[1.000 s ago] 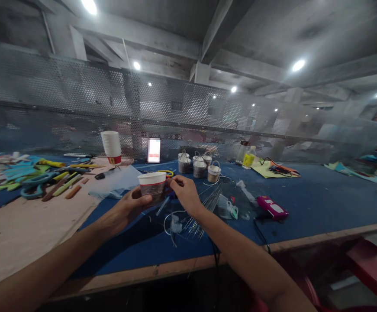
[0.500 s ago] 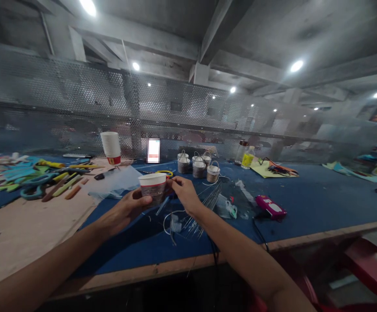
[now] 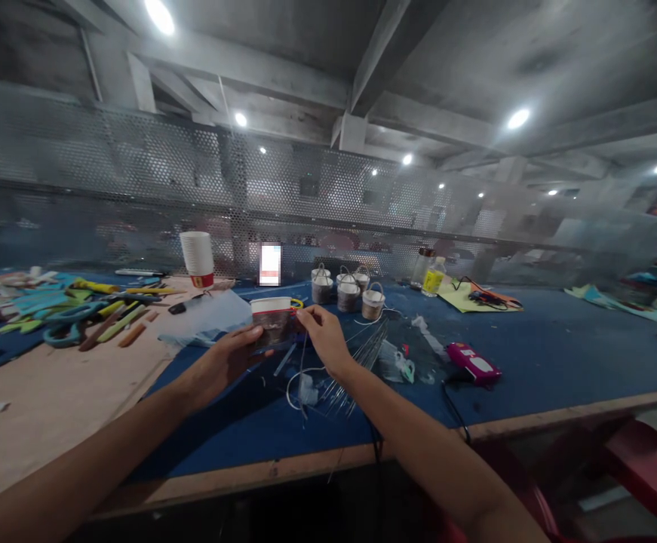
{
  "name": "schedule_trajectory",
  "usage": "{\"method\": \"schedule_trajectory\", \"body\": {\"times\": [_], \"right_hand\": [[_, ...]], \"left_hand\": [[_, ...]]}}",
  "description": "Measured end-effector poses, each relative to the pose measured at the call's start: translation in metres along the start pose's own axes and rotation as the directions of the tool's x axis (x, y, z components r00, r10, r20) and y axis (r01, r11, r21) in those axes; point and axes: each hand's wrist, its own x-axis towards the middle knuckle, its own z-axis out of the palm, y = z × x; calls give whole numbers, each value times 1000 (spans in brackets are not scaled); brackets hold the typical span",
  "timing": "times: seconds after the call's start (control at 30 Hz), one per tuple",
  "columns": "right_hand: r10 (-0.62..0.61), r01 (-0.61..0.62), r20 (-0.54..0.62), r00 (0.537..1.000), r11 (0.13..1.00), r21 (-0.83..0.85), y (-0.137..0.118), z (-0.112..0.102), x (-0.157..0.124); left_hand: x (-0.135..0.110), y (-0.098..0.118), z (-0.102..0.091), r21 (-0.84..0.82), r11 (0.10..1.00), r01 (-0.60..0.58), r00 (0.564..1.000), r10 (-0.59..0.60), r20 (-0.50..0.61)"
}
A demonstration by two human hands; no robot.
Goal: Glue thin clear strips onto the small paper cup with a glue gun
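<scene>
Holding the wrapped cup (image 3: 271, 326) rim-up over the blue tabletop (image 3: 543, 354), left hand (image 3: 227, 354) cradles its left side; right hand (image 3: 325, 335), fingertips pinched narrow, is just beside the rim's right edge, pinched item unclear.

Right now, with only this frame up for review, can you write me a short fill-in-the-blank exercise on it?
1. The hand wrapped around the paper cup is the person's ____ one.
2. The bottle has a label coloured ____.
3. From the white cup stack, the bottle lies to the ____.

Missing words: left; yellow; right.
</scene>
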Motion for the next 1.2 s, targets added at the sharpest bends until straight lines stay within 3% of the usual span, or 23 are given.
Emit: {"method": "schedule_trajectory", "body": {"times": [0.2,0.4,0.67,0.93,1.2], "right_hand": [[10,-9,16,1000,999,-32,0,-1,0],[-57,62,32,998,983,-174,-8,1,-5],[-86,90,27,996,976,-198,-10,1,-8],[-103,108,35,994,970,-216,-8,3,-10],[-144,158,75,987,962,-223,-10,6,-15]], "left_hand": [[3,-2,-3,25,1000,-4,995,6,-101],[5,-6,-1,-33,999,-28,1000,28,-10],[3,-2,2,10,999,-40,989,41,-141],[2,-5,1,-5,999,-38,999,38,-35],[1,-3,8,92,995,-39,992,50,-119]]}}
